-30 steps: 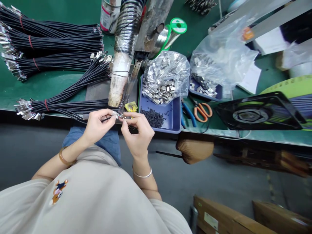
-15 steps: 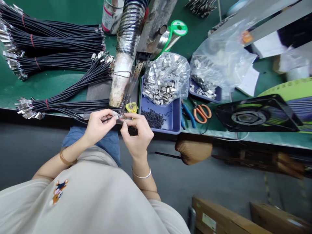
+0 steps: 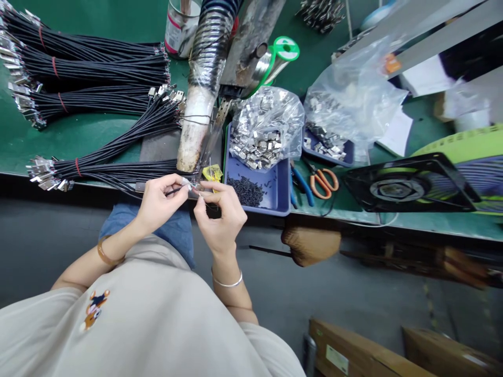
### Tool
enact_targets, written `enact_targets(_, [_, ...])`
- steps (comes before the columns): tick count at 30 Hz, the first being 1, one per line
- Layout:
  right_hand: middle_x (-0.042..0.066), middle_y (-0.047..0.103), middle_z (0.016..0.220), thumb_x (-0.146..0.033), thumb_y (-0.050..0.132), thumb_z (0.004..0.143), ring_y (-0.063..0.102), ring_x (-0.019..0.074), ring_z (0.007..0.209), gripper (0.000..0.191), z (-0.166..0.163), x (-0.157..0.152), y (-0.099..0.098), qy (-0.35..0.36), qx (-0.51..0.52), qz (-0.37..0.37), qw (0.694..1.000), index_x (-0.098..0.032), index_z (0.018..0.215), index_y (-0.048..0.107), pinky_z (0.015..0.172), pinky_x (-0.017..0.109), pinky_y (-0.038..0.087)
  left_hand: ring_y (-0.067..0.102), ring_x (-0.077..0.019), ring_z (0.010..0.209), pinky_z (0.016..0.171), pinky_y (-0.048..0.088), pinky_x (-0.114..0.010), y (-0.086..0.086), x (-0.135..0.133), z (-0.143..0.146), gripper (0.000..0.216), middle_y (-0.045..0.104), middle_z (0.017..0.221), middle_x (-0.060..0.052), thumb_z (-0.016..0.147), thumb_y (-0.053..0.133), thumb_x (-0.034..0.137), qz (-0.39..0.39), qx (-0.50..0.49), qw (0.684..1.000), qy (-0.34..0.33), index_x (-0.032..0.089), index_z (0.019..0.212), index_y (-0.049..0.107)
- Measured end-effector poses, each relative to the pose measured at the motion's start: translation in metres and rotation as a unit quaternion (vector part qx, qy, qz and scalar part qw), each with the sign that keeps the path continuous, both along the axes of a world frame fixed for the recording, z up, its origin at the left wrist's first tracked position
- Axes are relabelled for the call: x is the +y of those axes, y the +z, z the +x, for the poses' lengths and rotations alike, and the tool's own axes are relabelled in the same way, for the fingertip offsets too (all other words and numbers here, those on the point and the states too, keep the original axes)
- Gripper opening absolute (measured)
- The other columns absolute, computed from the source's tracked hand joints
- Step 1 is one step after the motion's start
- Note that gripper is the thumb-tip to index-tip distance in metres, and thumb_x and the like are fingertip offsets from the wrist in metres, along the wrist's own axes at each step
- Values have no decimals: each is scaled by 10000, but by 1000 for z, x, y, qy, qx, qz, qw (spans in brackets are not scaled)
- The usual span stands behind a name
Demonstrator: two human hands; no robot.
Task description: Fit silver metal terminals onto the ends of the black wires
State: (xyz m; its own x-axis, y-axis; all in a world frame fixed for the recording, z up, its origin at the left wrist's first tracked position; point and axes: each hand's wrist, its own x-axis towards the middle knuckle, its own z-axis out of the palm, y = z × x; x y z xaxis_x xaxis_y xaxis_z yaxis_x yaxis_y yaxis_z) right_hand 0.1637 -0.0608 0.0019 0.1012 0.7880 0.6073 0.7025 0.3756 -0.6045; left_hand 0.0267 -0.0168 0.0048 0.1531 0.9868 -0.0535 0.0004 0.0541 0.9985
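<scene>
At the bench edge, my left hand (image 3: pixel 163 203) pinches the end of a black cable (image 3: pixel 174 192), with a small pale tip showing at its fingertips. My right hand (image 3: pixel 222 214) is closed close beside it, thumb against forefinger, on what looks like a thin wire; its exact kind is too fine to tell. The fingertips of both hands nearly meet beneath a soldering iron (image 3: pixel 214 131) clamped point-down. Left of the hands lies a tied bundle of black cables (image 3: pixel 106 167) with metal connectors. A yellow piece (image 3: pixel 212 173) sits just behind my right fingers.
A blue tray (image 3: pixel 281 193) holds small black pieces and a bag of metal connector shells (image 3: pixel 267 131). Blue-handled pliers (image 3: pixel 302 186) and orange-handled scissors (image 3: pixel 324 183) lie right of it. A duct hose (image 3: pixel 192 131), solder spool (image 3: pixel 261 73), more cable bundles (image 3: pixel 102 68) and a black fan (image 3: pixel 408 183) stand around.
Both hands keep the same pinch at the same spot. The view has shifted slightly, so the items on the right appear a little further left.
</scene>
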Motion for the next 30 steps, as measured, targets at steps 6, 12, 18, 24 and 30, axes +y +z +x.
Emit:
enact_targets(6, [57,757,952,-168,613,891,742,186,866,118,-1,-5,0,-7,40,-11,999,-235,799,582,729,330,605,594,-111,584,549,467,-195,1,-1,-5,125,681,658,-20,732,654,259,6,28,999,-25,143,701,689])
enact_targets(12, [-80,547,554,-309,602,931,479,69,405,149,2,-11,4,-96,111,-101,984,-217,816,576,438,195,384,457,-78,525,506,351,-202,5,-8,-8,133,583,623,17,805,597,148,167,124,977,-34,163,687,656])
enact_targets(18, [-89,455,515,-247,579,893,414,58,426,159,-2,-7,4,-28,-7,-126,992,-206,740,582,485,199,348,485,-100,561,569,398,-224,2,-13,-10,181,564,606,9,808,579,131,250,160,953,-66,175,634,599])
enact_targets(24, [-72,480,546,-333,558,907,386,72,420,206,20,-7,14,15,112,-175,978,-218,736,575,424,208,300,531,-88,503,500,443,-197,2,-4,-28,114,611,590,8,750,702,266,-7,-9,989,-145,155,755,675])
enact_targets(30, [-21,602,622,-304,642,805,443,111,521,147,85,28,10,-174,-34,-219,960,-207,696,621,592,273,374,399,-52,395,371,303,-172,5,9,-35,252,535,477,35,696,799,375,-105,-99,971,-188,155,710,677])
